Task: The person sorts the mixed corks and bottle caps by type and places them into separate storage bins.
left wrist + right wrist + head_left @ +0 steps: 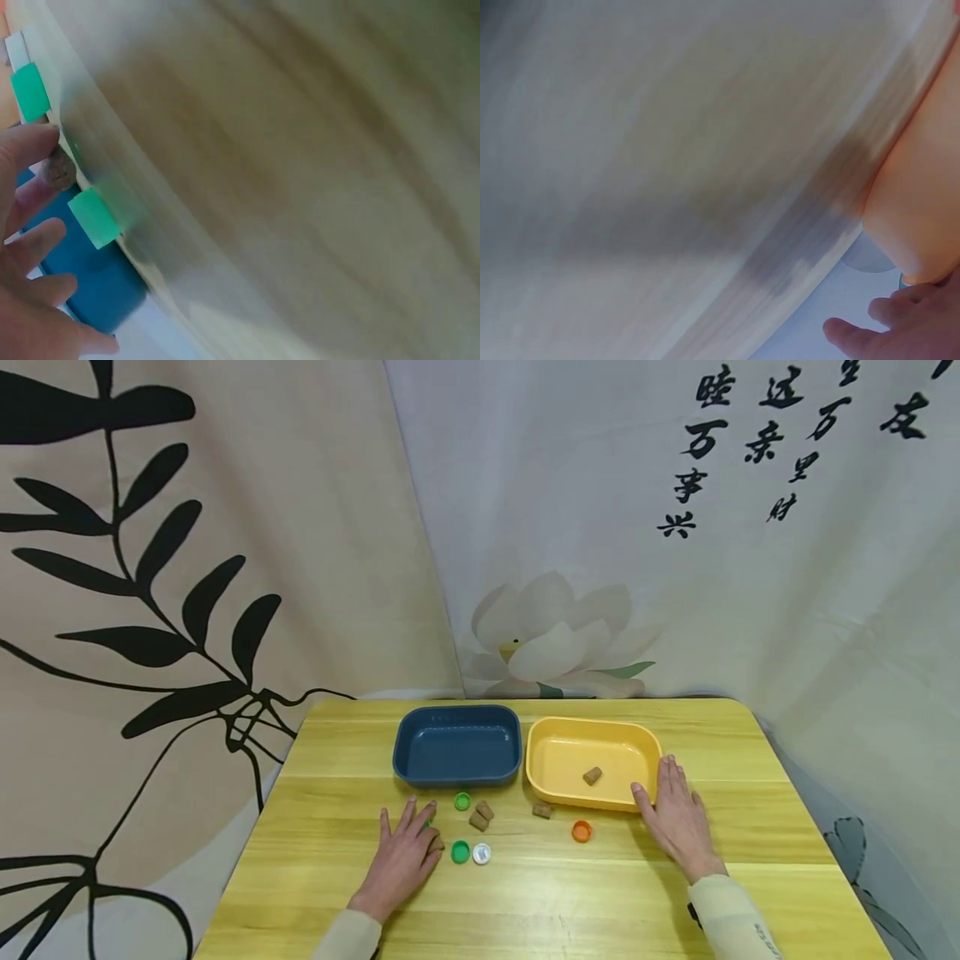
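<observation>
A brown cork (438, 843) sits between fingers (31, 144) of the left hand (402, 863).

The head view looks forward and down from above the near side of the table (570, 902), far enough to take in both hands, both trays and the cloth backdrop (322, 543). The left wrist view is low and very near, facing past the fingers of the left hand (401, 860), with its picture strongly turned; it shares with the head view this hand, the green caps (94, 217) and the blue tray (457, 747). The right wrist view is also low, close and turned, with mostly tabletop and the right hand (681, 827) in its lower right corner. It is blurred, but the orange-looking wall there is probably the yellow tray (555, 760), also visible from the head.
</observation>
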The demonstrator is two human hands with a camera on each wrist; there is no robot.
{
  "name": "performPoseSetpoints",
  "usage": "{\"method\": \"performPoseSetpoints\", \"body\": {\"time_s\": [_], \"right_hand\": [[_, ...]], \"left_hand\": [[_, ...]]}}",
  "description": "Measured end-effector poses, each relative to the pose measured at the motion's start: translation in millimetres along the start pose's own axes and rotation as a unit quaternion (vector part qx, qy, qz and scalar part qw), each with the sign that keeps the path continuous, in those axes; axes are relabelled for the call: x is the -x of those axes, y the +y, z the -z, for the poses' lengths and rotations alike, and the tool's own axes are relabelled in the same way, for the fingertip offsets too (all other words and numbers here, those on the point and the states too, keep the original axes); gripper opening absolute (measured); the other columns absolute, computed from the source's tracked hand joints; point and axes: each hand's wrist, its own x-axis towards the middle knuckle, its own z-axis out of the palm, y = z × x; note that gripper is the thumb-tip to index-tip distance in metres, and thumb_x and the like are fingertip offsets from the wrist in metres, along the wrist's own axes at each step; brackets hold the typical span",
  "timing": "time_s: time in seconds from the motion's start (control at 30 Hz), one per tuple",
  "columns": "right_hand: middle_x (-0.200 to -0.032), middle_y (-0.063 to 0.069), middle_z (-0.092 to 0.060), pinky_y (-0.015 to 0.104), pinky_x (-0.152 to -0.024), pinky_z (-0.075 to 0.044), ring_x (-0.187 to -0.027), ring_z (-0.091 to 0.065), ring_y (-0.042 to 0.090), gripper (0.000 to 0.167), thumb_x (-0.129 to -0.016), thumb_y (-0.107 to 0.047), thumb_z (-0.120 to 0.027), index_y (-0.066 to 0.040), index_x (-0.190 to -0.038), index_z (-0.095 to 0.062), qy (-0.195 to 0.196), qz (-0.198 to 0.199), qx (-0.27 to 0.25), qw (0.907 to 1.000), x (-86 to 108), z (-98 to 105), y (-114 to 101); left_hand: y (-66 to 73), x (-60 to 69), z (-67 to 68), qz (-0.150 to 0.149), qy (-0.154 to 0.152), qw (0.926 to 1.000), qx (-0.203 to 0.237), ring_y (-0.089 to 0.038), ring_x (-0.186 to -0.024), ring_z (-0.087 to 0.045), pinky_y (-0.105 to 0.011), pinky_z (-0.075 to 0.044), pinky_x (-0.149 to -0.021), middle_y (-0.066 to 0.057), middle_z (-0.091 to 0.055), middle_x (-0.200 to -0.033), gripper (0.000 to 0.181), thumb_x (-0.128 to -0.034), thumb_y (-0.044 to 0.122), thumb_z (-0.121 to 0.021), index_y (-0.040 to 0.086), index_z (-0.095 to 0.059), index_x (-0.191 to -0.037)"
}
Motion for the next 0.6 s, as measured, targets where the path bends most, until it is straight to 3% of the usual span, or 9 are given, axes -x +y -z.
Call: {"method": "performPoseSetpoints", "body": {"time_s": [0.3,0.5,0.6], "right_hand": [[-0.167,0.033,-0.005,0.076,-0.113,-0.017,-0.152,-0.014,0.053,0.086,-0.110,-0.055,-0.028,0.011,-0.160,-0.004,0.004,-0.003,0.002,1.0000,-0.2,-1.2,0.0],[-0.168,0.032,-0.005,0.077,-0.112,-0.018,-0.152,-0.013,0.053,0.078,-0.112,-0.048,-0.026,0.011,-0.160,-0.007,0.021,0.003,-0.012,0.9997,0.8,-1.1,-0.7],[-0.167,0.033,-0.010,0.078,-0.111,-0.020,-0.152,-0.016,0.053,0.072,-0.114,-0.042,-0.023,0.012,-0.160,-0.011,0.037,0.008,-0.012,0.9992,0.8,-0.7,-1.1]], "left_hand": [[13.2,-4.7,8.2,-0.006,0.053,0.9983,0.024,-0.042,-0.148,-0.037,-0.079,-0.023,-0.110,-0.012,-0.052,-0.153,0.024,-0.0951,0.030,-0.074,0.012,-0.076,-0.110],[28.4,-20.1,16.5,-0.035,0.085,0.9951,0.037,-0.041,-0.147,-0.039,-0.080,-0.027,-0.107,-0.011,-0.050,-0.156,0.024,-0.0925,0.024,-0.077,0.011,-0.075,-0.112],[38.9,-31.7,21.8,-0.045,0.080,0.9952,0.034,-0.040,-0.149,-0.036,-0.079,-0.026,-0.109,-0.009,-0.048,-0.158,0.024,-0.0948,0.024,-0.075,0.011,-0.074,-0.115]]}}
